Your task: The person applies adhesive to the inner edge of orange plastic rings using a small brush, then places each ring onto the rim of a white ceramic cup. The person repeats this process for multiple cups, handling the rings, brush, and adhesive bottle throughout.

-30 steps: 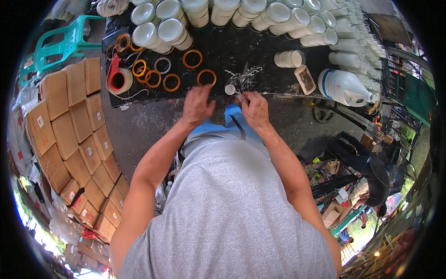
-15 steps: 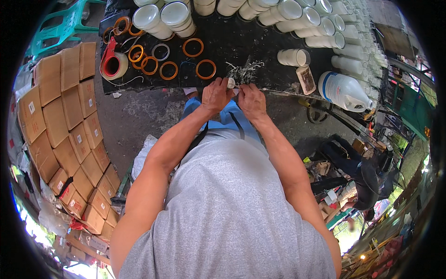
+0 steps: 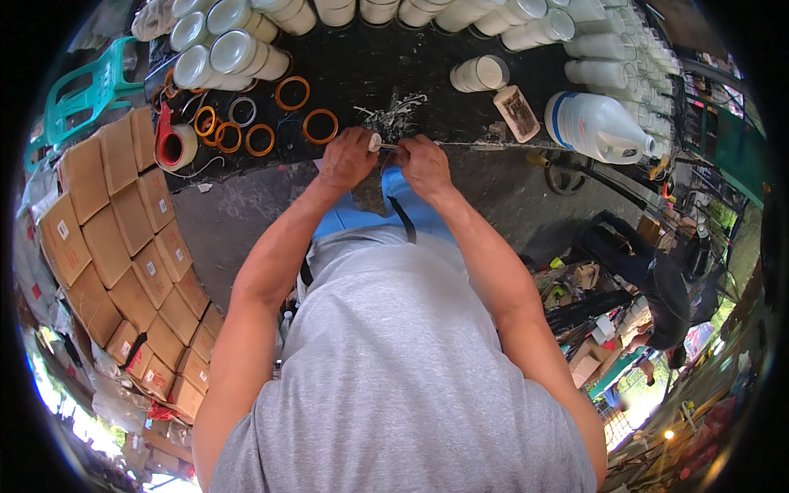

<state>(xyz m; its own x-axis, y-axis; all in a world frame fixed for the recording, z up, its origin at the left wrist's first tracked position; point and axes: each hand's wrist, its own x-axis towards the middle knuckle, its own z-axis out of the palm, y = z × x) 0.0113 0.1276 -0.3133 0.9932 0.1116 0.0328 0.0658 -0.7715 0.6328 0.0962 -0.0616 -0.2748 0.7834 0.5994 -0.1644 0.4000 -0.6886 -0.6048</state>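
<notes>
At the front edge of the black table my left hand (image 3: 347, 159) is closed around a small whitish piece (image 3: 375, 142), whose rounded end sticks out by the thumb. Close on its right, my right hand (image 3: 423, 167) pinches a thin stick-like thing (image 3: 390, 148) that reaches across to the white piece. The fingers hide most of both, so their exact kind does not show. Just beyond the hands lies a loose heap of thin white shavings (image 3: 393, 113).
Rolls of orange tape (image 3: 320, 126) and a red tape dispenser (image 3: 170, 146) lie left. White-filled glass jars (image 3: 251, 53) line the back and right. One jar (image 3: 479, 73), a brown-topped block (image 3: 517, 113) and a white jug (image 3: 598, 127) are nearer. Cartons (image 3: 115, 238) stand left; a person (image 3: 657, 287) bends at right.
The view has shifted, so the table's things appear farther left and mostly higher. My hands keep the same hold at the table edge, still close together.
</notes>
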